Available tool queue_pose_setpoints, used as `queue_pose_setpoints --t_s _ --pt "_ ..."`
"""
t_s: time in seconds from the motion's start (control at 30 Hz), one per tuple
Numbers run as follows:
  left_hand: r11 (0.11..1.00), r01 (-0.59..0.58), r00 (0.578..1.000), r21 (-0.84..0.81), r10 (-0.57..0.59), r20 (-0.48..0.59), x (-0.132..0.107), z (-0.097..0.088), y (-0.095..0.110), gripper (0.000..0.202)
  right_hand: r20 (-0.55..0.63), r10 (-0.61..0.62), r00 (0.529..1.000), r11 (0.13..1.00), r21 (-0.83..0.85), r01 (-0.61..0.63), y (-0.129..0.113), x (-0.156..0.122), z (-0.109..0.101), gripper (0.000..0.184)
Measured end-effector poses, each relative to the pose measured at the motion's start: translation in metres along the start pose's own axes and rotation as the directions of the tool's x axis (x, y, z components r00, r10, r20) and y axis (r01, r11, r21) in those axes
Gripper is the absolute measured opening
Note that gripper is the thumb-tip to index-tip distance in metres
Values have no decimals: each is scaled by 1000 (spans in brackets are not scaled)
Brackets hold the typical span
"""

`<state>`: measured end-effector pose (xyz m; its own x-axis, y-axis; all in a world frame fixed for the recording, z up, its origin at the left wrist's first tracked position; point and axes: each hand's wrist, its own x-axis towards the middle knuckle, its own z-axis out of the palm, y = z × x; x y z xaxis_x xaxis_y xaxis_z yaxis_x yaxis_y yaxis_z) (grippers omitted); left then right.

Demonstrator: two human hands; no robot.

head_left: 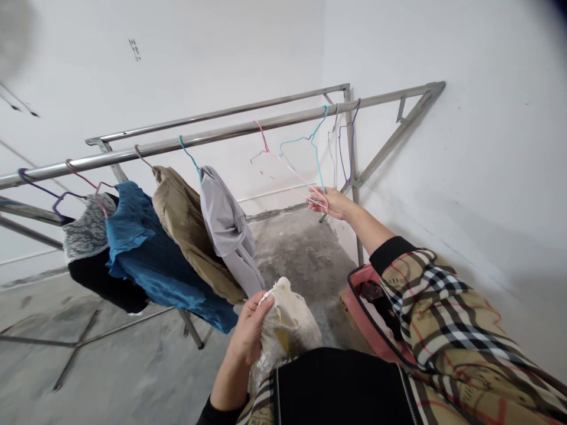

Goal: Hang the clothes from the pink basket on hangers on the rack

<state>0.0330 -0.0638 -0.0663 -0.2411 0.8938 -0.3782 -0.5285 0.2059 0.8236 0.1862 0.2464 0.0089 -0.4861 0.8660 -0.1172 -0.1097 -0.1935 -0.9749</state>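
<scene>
Your right hand (332,203) is closing around the lower end of a pink hanger (266,146), whose hook is reaching up to the metal rail (225,134) beyond your grip; whether it's catching there, you can't tell. A turquoise hanger (317,154) is hanging just above those fingers, a purple one (353,141) farther to their right. Down by your body, your left hand (251,330) is gripping a bunched white garment (305,319), thumb pressing on top, a yellowish patch showing below the pinch.

Past that left grip, a grey garment (228,218) is hanging nearest, with brown (177,218), blue (142,236) and black (106,283) pieces lining up farther left. Below your right grip, a pink suitcase (354,307) is standing open, holding dark clothing. As for writing, your checked sleeve (447,313) is showing lettering behind that grip, too blurred for reading, and the wall mark (134,50), far beyond your left grip, is defying reading too.
</scene>
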Motion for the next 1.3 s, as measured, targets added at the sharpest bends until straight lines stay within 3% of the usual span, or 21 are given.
queue_pose_setpoints --t_s 0.2,0.33,0.53,0.7,0.8,0.9,0.97,1.07,1.2,1.3 --pt "1000 2 1000 2 -2 -16 1 1 -1 36 97 -10 995 995 98 0 5 -4 -3 25" --pt "997 -19 1000 75 18 6 4 3 2 41 65 -38 997 999 33 36 6 -5 -5 23" --pt "938 -275 961 210 262 88 35 33 25 50 46 -96 994 979 -179 103 -2 -11 0 27" --pt "780 -509 860 365 441 255 83 90 44 63 41 -150 988 941 -301 156 -10 -17 3 32" --pt "682 -638 766 357 514 386 105 128 50 64 73 -188 979 921 -334 202 -12 -17 4 34" --pt "559 -749 660 355 586 469 116 157 52 54 103 -227 968 894 -372 250 -15 -15 4 38" --pt "475 -786 619 396 586 523 119 168 50 39 107 -225 969 881 -403 249 -17 -14 4 42" --pt "440 -778 628 449 580 519 122 172 44 29 144 -246 959 876 -391 283 -20 -15 4 48" --pt "545 -737 667 400 681 303 129 171 36 38 177 -294 939 871 -353 340 -19 -15 2 49" --pt "586 -736 672 340 693 259 133 173 37 45 152 -253 956 899 -329 290 -16 -11 0 47"
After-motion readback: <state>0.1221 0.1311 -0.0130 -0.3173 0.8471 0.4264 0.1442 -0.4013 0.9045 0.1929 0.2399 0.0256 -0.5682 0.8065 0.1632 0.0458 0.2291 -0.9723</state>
